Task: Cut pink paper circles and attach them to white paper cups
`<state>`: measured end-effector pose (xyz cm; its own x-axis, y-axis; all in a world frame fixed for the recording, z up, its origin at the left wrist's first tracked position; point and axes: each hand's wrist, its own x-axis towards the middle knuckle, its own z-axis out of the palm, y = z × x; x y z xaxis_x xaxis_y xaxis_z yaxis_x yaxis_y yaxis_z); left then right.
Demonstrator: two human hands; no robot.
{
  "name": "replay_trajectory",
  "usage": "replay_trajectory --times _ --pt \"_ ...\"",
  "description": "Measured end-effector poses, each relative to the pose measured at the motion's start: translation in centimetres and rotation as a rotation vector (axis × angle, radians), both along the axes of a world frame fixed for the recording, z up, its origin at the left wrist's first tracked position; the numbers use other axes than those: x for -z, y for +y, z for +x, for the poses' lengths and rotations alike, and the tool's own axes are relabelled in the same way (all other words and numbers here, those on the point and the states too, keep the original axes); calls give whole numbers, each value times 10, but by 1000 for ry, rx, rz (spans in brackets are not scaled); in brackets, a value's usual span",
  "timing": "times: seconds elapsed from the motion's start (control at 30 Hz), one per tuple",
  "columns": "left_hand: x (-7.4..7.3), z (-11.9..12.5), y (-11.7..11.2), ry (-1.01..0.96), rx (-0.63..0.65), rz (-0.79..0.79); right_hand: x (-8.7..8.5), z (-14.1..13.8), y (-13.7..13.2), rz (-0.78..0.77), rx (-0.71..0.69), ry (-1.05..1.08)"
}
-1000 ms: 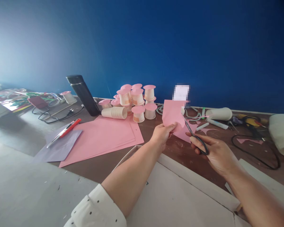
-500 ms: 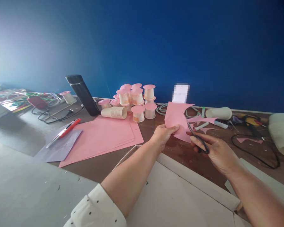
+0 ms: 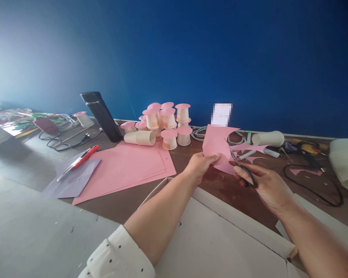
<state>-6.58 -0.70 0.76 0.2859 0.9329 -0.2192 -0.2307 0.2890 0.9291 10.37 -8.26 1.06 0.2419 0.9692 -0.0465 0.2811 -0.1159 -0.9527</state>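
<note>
My left hand (image 3: 199,165) pinches the lower edge of a pink paper piece (image 3: 216,142) and holds it upright above the brown table (image 3: 237,193). My right hand (image 3: 263,185) grips black-handled scissors (image 3: 240,165), whose blades reach into the paper's right side. A curved notch is cut out of the paper's upper right. Pink offcuts (image 3: 249,148) lie just behind the scissors.
A stack of pink sheets (image 3: 124,168) and a purple sheet (image 3: 72,179) with a red cutter (image 3: 81,158) lie to the left. Behind them stand a black flask (image 3: 102,116), stacked paper cups (image 3: 139,137) and several pink-lidded cups (image 3: 168,123). Cables (image 3: 313,185) and a white roll (image 3: 345,164) lie right.
The paper has turned in my left hand and the scissors have cut further in, leaving a curved notch. A pink offcut has dropped onto the table behind.
</note>
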Motion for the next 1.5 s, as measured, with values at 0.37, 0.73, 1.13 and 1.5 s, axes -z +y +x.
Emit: replay_trajectory --times 0.37,0.73,1.13,1.5 --pt "-2 -1 -1 -18 -6 0 -1 1 -3 8 8 -27" --pt "-6 -2 -2 -39 -23 -20 1 1 -1 19 -13 -44" --pt "-10 -2 -3 -56 -38 -39 5 5 -1 35 -23 -77" --pt "-6 -2 -1 -27 -45 -26 -4 -2 -3 19 0 -65"
